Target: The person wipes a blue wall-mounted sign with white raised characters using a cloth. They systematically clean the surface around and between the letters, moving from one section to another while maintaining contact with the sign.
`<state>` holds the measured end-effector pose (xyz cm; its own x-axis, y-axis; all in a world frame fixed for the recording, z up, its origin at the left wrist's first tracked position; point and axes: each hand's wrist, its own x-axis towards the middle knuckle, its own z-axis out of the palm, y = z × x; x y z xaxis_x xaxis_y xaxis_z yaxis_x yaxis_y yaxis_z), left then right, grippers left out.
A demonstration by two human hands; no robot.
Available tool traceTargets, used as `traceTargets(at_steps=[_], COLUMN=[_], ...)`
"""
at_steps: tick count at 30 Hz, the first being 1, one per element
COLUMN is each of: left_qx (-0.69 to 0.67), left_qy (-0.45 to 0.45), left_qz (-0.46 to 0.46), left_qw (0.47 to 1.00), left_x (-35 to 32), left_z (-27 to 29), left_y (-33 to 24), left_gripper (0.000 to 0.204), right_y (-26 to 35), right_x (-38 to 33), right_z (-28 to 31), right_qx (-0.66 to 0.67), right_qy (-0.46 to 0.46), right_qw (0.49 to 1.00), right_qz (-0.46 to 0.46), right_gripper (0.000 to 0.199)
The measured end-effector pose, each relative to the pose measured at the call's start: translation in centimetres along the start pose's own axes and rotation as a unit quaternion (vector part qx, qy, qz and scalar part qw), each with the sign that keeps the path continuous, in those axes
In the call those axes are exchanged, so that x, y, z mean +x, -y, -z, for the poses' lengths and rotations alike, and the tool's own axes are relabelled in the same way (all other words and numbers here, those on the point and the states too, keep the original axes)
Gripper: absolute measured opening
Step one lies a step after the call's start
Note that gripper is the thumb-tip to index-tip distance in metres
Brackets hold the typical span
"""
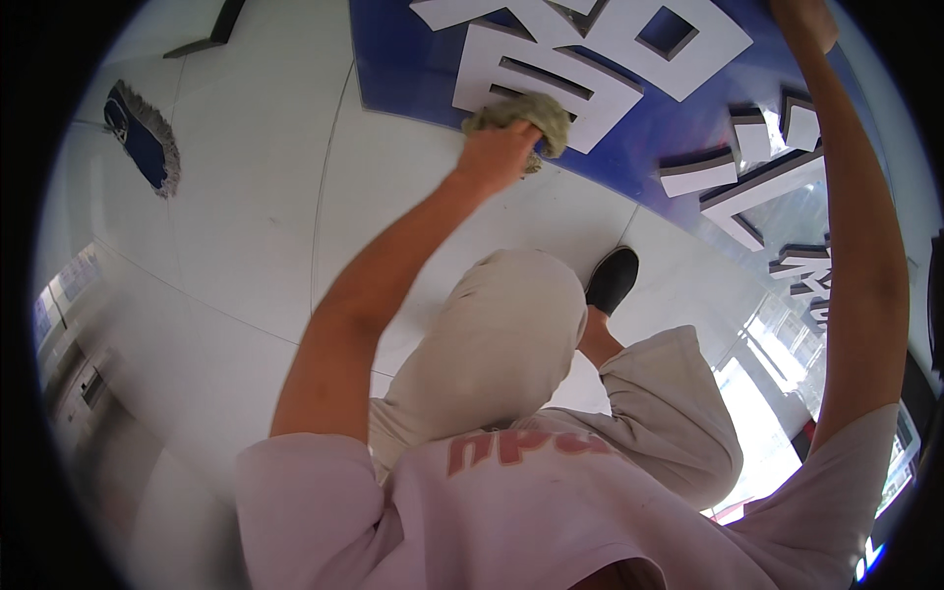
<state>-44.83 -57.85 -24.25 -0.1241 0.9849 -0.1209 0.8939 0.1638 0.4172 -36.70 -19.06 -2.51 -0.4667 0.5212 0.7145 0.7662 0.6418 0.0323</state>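
Open white floor (246, 197) to the left of the left hand (497, 152), bare apart from a blue dust mop head (143, 138) lying well off toward the far left edge. Ahead of that hand, raised white letters (551, 84) stand proud of the blue sign panel (413, 59), with narrow channels between them. Below, a bent knee (511, 324) and black shoe (612, 280) block the way back. Right hand (801, 20) planted at the panel's far right edge.
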Motion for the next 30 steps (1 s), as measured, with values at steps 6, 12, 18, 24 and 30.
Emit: traceTargets(at_steps=[6, 12, 18, 24, 30], left_qx=[-0.050, -0.112, -0.146, -0.059, 0.082], left_qy=[-0.104, -0.113, -0.291, -0.501, -0.614], left_qz=[0.205, 0.093, 0.034, -0.028, 0.017], left_qw=[0.972, 0.983, 0.945, 0.863, 0.785], left_x=[-0.1, 1.6, 0.4, 3.2, 14.4], left_z=[-1.6, -3.5, -2.3, 12.8, 19.6], left_y=[-2.4, -7.1, -2.6, 2.4, 13.2], left_gripper=[0.037, 0.019, 0.013, 0.013, 0.018], right_y=[-0.8, -0.8, -2.4, -3.1, -3.0], right_x=[-0.2, 0.0, 0.0, -0.2, -0.3], right_z=[-1.7, -0.9, -2.5, -1.2, -1.3], right_qx=[-0.051, -0.028, -0.086, -0.079, -0.042], right_qy=[-0.068, -0.039, 0.174, 0.155, 0.107], right_qw=[0.995, 0.998, 0.976, 0.980, 0.992], right_qz=[0.051, 0.027, -0.094, -0.092, -0.056], right_gripper=[0.053, 0.052, 0.065, 0.063, 0.059])
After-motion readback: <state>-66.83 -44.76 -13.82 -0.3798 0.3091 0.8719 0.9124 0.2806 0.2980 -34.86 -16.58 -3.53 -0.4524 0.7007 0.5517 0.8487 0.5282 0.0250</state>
